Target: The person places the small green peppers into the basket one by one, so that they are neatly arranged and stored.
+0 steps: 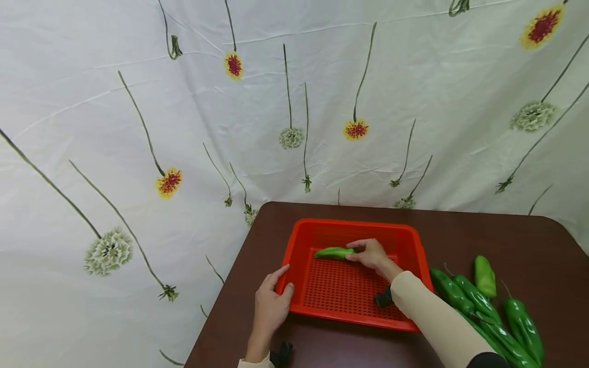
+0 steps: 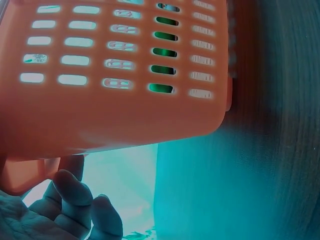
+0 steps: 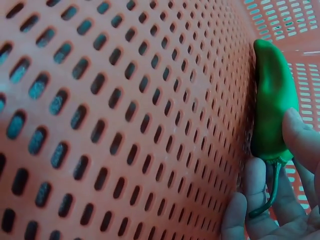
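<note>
A green pepper (image 1: pixel 334 253) is being held inside a red basket (image 1: pixel 329 289), near its far wall; its long axis is running nearly parallel to that wall, the narrow tip pointing left and the stem end pointing right. The right hand (image 1: pixel 368 253) is pinching the stem end between thumb and fingers, and in the right wrist view the stem is curving in a hook beside the fingers. The left hand (image 1: pixel 272 304) is gripping the basket's left rim. On the counter (image 1: pixel 547 255), right of the basket, a cluster of peppers (image 1: pixel 476 297) is lying, most long axes slanting from far left to near right; a paler pepper (image 1: pixel 485 277) is lying at its far side, pointing roughly away from the person.
</note>
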`<state>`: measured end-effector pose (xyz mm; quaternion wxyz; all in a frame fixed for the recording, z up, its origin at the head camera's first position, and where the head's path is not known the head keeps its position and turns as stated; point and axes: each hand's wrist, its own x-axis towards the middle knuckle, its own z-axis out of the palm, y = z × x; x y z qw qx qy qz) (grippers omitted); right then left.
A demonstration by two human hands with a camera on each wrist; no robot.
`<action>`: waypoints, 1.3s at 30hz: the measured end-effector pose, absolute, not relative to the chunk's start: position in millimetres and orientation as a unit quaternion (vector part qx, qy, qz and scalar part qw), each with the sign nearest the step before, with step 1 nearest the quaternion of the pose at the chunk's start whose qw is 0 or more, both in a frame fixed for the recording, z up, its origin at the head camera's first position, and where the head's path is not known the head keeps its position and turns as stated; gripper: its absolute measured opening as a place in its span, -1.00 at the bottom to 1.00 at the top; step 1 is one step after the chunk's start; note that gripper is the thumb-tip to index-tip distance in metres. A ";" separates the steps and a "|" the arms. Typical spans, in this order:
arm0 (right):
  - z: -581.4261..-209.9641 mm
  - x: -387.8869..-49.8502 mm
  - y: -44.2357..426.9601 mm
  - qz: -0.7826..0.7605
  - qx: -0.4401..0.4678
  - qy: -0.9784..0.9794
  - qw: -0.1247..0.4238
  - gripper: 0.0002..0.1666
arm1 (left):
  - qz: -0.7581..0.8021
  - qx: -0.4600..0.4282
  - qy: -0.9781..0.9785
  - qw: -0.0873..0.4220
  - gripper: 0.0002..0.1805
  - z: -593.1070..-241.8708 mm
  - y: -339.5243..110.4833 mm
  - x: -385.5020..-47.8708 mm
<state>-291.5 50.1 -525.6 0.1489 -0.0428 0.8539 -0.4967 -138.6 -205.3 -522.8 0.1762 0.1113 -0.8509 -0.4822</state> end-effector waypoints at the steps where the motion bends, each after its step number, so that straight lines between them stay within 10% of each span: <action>1: -525.6 -291.0 49.1 -0.496 -0.043 0.855 0.145 -0.58 | -0.481 0.111 -0.851 0.178 -0.52 -522.9 -205.3 -138.5; 39: -521.9 -281.7 39.7 -0.478 -0.035 0.872 0.096 -0.61 | -0.487 0.108 -0.850 0.170 -0.52 -520.0 -205.6 -137.0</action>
